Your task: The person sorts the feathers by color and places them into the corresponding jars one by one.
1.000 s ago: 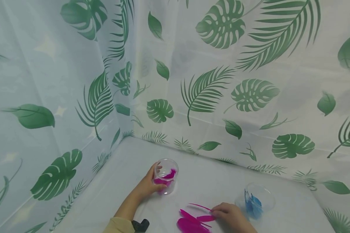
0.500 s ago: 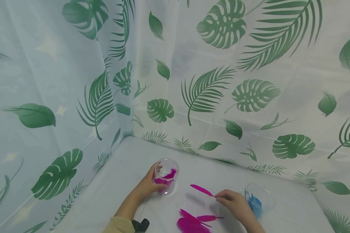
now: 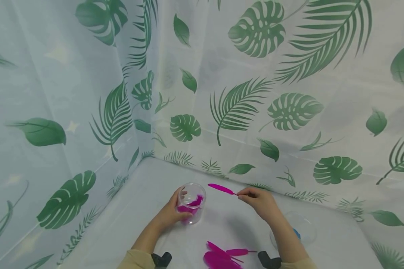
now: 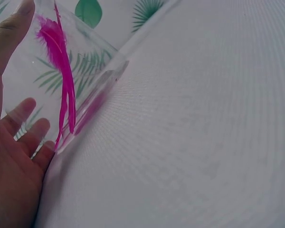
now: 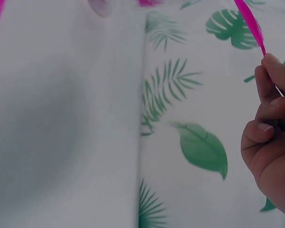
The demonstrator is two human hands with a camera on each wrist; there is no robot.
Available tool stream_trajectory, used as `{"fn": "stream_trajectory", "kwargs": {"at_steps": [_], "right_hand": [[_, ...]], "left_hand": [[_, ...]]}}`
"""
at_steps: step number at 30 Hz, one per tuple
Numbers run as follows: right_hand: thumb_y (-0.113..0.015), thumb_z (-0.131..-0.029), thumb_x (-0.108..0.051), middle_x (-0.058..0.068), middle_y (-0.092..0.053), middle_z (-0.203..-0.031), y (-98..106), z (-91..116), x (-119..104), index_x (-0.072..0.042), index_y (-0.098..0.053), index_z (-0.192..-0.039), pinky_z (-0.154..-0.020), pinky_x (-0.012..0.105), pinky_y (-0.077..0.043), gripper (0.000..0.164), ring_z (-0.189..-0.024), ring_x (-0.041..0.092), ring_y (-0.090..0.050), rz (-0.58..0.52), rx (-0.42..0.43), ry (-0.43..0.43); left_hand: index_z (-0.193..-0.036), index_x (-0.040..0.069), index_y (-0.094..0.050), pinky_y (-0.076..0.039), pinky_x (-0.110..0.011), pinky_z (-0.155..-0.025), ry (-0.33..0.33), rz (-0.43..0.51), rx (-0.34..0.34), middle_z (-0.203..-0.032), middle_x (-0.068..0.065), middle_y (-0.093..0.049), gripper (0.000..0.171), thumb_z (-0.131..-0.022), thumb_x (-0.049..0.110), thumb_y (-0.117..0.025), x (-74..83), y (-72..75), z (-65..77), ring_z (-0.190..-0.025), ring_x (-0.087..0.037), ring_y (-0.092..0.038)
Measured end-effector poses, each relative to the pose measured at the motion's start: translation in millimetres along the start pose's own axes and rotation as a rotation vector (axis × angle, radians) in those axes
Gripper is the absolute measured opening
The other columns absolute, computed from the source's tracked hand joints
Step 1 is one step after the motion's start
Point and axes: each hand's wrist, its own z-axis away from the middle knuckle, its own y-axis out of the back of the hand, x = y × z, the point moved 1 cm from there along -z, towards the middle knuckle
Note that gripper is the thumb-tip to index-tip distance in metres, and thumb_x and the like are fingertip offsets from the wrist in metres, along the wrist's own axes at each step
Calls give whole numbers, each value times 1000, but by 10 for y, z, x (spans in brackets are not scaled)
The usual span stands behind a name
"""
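Note:
My left hand (image 3: pixel 171 212) grips a clear plastic cup (image 3: pixel 200 216) from its left side, thumb in front. Inside the cup are magenta feathers (image 4: pixel 61 61), some standing against the wall. The left wrist view has the fingers curving round the far side of the cup. Raised above the table, to the right of the cup, my right hand (image 3: pixel 260 203) pinches a single magenta feather (image 3: pixel 221 188) by its quill between thumb and forefinger. The feather's tip points left, towards the cup's rim. A pile of magenta feathers (image 3: pixel 222 260) lies at the table's front, cut by the frame.
A second clear cup (image 3: pixel 307 228) with blue feathers (image 3: pixel 297 234) is at the right, partly hidden behind my right forearm. The table has a white cover (image 3: pixel 155 173). White curtains with green leaf prints (image 3: pixel 235 149) rise along its left and far sides.
My right hand has picked a magenta feather from the pile, lifted it and carried it up and left towards the cup. My left hand and its cup have stayed in place.

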Motion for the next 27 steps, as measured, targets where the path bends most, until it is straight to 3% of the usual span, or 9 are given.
{"fn": "stream_trajectory", "kwargs": {"at_steps": [5, 9, 15, 19, 23, 27], "right_hand": [[-74, -89, -27, -4, -73, -96, -117, -168, -196, -24, -77, -94, -77, 30, -52, 7, -90, 14, -63, -28, -26, 17], [-75, -88, -24, -6, -72, -90, -271, -276, -322, -23, -77, -90, -73, 29, -51, 4, -84, 13, -62, 10, -52, 45], [-74, -88, -25, -13, -68, -82, -572, -364, -510, -21, -77, -87, -65, 24, -50, 5, -76, 7, -58, 217, -112, 217], [-74, -88, -20, -14, -66, -81, -758, -365, -646, -18, -78, -89, -64, 22, -50, 4, -74, 5, -56, 274, -140, 338], [-75, -87, -16, -13, -66, -81, -906, -368, -731, -17, -78, -89, -64, 19, -50, 4, -73, 2, -57, 286, -166, 391], [-74, -87, -15, -12, -67, -79, -999, -382, -765, -18, -78, -88, -63, 18, -50, 4, -71, 1, -57, 273, -196, 379]], "left_hand": [[-153, 41, -21, -28, -67, -113, 6, 0, -12, -155, -1, -40, 108, -69, 45, -87, -3, -4, -9, -147, -38, -31], [-153, 41, -21, -27, -67, -114, 13, 3, -10, -156, -2, -40, 107, -70, 44, -87, 17, -4, -3, -147, -38, -31], [-154, 39, -20, -30, -68, -112, 27, 11, -5, -156, -6, -39, 109, -69, 44, -88, 16, 6, 6, -146, -39, -34], [-154, 39, -20, -28, -67, -113, -4, 26, -21, -156, -4, -39, 107, -70, 44, -87, -1, 12, -2, -144, -36, -37], [-155, 37, -19, -27, -67, -114, -34, 25, -34, -155, -3, -40, 106, -72, 43, -86, -13, 23, 1, -144, -35, -38], [-156, 36, -18, -26, -67, -114, -22, 6, -28, -156, -3, -39, 108, -72, 45, -85, -10, 33, 9, -145, -36, -35]]}}
